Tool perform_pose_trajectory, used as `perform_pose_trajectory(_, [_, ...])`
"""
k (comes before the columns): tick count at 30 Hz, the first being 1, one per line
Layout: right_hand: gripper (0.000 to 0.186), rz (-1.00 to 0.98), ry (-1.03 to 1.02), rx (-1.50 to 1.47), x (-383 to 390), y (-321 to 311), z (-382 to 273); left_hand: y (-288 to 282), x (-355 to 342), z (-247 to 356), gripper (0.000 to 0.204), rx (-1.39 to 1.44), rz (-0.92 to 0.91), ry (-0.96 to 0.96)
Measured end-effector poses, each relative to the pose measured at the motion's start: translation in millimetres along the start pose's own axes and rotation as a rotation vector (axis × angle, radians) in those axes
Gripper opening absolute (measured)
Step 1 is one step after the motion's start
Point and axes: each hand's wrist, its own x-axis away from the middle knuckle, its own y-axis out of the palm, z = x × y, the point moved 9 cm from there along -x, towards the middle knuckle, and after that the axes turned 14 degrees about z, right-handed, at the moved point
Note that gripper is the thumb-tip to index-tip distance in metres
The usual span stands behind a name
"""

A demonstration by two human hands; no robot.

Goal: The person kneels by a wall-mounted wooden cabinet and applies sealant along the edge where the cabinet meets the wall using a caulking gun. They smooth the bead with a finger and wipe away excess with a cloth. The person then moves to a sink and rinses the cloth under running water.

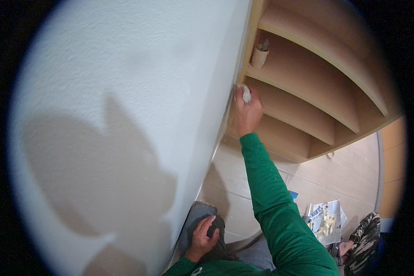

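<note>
Working at the seam, centre of the frame: we have a small white wad (246, 94) pinched in the right hand (250, 114), thumb and fingers together on it, at the narrow front edge (252, 27) of the wooden shelf unit (303, 93), where it meets the white wall (124, 55). Step in hand, as we judge it: rubbing or dabbing along that joint. The next move likely calls for light, even pressure along the edge, fingertips clear of the rough wall. Left hand (201, 240) lies on our bent knee (203, 212), lower centre, fingers a little apart, nothing seen in it.

Room: wall shuts off the left side; the shelf bays open to the right, and boards could catch our knuckles. A tan cup (260, 57) with something grey in it stands above the hand, near the edge; worth minding on an upward pass. Lower right: a plastic sheet (327, 234) with pale scraps on the floor (237, 168), another person's patterned trouser leg (364, 246) beside it.
</note>
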Motion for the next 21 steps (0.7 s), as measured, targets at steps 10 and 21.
perform_pose_trajectory(10, [0.032, 0.112, 0.007, -0.093, -27, -9, -51, 0, 2, -1, 0.049, -0.034, -0.01, 0.042])
perform_pose_trajectory(21, [0.036, 0.106, -0.124, -0.114, -38, -5, -75, -5, 11, -10, 0.049, -0.018, 0.011, 0.0])
